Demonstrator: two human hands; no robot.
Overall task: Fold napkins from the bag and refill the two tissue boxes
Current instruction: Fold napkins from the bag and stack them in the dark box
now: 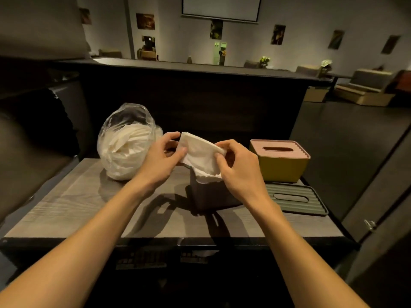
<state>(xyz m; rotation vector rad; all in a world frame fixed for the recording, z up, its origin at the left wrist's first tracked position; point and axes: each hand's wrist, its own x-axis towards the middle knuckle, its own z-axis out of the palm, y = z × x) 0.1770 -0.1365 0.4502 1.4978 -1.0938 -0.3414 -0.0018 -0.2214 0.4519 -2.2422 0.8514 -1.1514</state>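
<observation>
White paper napkin [201,155] pinched at both ends, left hand [163,156] at 9 o'clock, right hand [236,167] at 3, above open dark box [209,194]. Risk: thin ply tearing, or fold springing open on release.

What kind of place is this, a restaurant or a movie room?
Probably a dim lounge or cafe with a screening corner. A projector screen hangs on the far wall, sofas and small flower vases fill the room, and framed pictures line the wall.

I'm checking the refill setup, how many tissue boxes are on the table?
2. A yellow tissue box with its pink lid on stands at the right; a dark open tissue box stands under the hands, its grey lid lying beside it.
</observation>
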